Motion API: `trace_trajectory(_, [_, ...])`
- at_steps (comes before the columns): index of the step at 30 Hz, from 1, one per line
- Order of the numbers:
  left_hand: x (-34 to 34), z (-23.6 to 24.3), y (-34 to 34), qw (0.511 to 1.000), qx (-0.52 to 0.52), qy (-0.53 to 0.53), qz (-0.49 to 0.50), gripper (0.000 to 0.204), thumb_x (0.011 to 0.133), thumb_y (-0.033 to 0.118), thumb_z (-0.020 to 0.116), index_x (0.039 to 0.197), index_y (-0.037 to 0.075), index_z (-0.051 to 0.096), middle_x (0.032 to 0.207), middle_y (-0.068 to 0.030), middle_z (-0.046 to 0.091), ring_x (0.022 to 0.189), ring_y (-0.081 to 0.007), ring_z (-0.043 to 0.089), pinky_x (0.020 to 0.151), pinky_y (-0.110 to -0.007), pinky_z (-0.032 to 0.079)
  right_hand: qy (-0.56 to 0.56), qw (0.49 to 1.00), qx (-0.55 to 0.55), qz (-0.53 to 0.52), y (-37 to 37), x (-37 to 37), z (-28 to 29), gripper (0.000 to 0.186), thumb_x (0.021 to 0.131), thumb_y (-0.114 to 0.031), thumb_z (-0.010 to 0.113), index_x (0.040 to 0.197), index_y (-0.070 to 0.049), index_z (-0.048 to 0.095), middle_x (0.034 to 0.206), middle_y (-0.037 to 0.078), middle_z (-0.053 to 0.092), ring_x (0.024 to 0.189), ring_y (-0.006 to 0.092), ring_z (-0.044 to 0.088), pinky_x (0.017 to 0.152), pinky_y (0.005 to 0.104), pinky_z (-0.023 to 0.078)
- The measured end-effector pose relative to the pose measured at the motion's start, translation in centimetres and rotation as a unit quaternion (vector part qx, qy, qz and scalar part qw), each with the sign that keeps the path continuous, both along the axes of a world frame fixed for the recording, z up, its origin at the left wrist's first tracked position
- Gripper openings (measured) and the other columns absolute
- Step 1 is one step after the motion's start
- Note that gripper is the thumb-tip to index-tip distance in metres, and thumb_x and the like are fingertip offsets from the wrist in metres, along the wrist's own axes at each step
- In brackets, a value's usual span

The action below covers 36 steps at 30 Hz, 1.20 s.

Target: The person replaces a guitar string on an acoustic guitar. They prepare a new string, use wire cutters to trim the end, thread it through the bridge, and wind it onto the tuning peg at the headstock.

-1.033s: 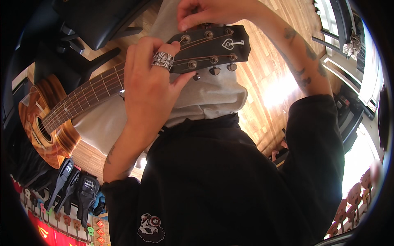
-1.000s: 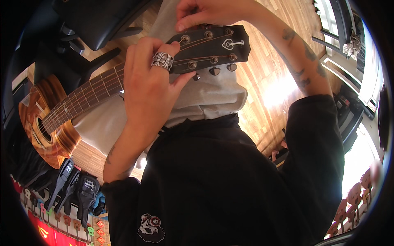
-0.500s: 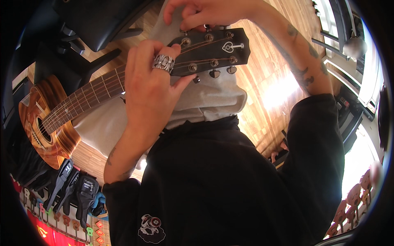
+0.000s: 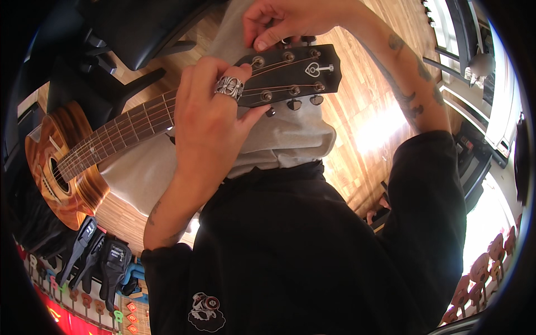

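Note:
An acoustic guitar (image 4: 78, 162) with a striped brown wooden body lies across my lap, its neck running from the left up to the black headstock (image 4: 329, 70). My left hand (image 4: 206, 114), wearing a broad silver ring (image 4: 229, 87), curls over the neck where it meets the headstock. Its index fingertip rests near a string post (image 4: 258, 62), and the thumb reaches the near-side tuning pegs (image 4: 294, 104). Beyond the headstock's far edge, my right hand (image 4: 287, 23) pinches at the tuning peg closest to the neck; fingers and thumb hide that peg. Two other far-side pegs (image 4: 307, 40) show beside it.
A black chair (image 4: 139, 33) stands at the upper left, over a wooden floor (image 4: 368, 106). Black guitar bags (image 4: 114, 259) are at the lower left, beside a row of small hanging instruments. More wooden instruments (image 4: 479, 271) hang at the lower right.
My right hand has moved right and slightly nearer, its fingers closing at the far-side tuning peg. My left hand and the headstock have shifted a little to the right.

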<state>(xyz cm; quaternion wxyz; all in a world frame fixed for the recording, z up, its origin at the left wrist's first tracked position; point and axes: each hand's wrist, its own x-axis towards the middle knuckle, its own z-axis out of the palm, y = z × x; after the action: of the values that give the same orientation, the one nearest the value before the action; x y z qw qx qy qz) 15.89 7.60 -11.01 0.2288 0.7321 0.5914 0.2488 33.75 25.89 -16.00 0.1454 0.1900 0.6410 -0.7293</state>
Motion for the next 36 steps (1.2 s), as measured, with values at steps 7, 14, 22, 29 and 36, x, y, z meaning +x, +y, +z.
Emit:
trace_trajectory(7, [0.0,0.0,0.0,1.0,-0.012,0.004,0.008,0.056,0.053,0.014,0.09,0.103,0.001,0.069,0.097,-0.0074,0.056,0.092,-0.0282,0.055,0.079,-0.038,0.047,-0.012,0.965,0.261,0.017,-1.3,-1.6,0.6,0.023,0.096,-0.024,0.064,0.09,-0.002,0.069,0.067,0.005,0.065,0.062,0.0124,0.06,0.059,0.0284,0.047])
trace_trajectory(14, [-0.1,0.2,0.2,1.0,-0.001,0.005,0.001,0.052,0.052,0.007,0.089,0.1,0.002,0.068,0.098,-0.0063,0.054,0.09,-0.0267,0.056,0.075,-0.038,0.048,0.007,0.999,-0.048,-0.02,0.0,0.5,0.2,0.021,0.096,-0.012,0.062,0.112,0.001,0.063,0.091,0.003,0.068,0.078,0.0082,0.061,0.064,0.0236,0.049])
trace_trajectory(22, [-0.1,0.0,0.2,1.0,-0.013,-0.005,0.006,0.054,0.052,0.012,0.089,0.102,0.002,0.07,0.096,-0.0062,0.055,0.092,-0.0275,0.055,0.078,-0.038,0.048,0.033,0.993,0.104,0.036,-0.1,-0.1,0.6,0.018,0.098,-0.019,0.061,0.1,-0.002,0.067,0.077,0.001,0.067,0.066,0.0075,0.058,0.06,0.0237,0.046])
trace_trajectory(29, [-0.4,0.0,0.4,1.0,-0.013,-0.007,0.0,0.05,0.053,0.008,0.088,0.098,0.001,0.068,0.1,-0.0065,0.054,0.092,-0.0281,0.055,0.077,-0.039,0.048,0.012,0.991,0.127,-0.036,-1.5,-0.7,0.4,0.021,0.099,-0.019,0.061,0.108,-0.001,0.064,0.073,0.004,0.066,0.065,0.0089,0.057,0.059,0.0259,0.045])
trace_trajectory(36, [-0.7,-0.2,0.6,1.0,-0.006,-0.024,-0.006,0.053,0.05,0.01,0.09,0.098,0.002,0.068,0.1,-0.0065,0.055,0.093,-0.0276,0.055,0.079,-0.038,0.049,0.026,0.996,0.077,-0.026,-0.9,0.1,0.3,0.029,0.088,0.0,0.066,0.117,-0.005,0.069,0.088,0.001,0.064,0.073,0.0048,0.058,0.064,0.0191,0.047])
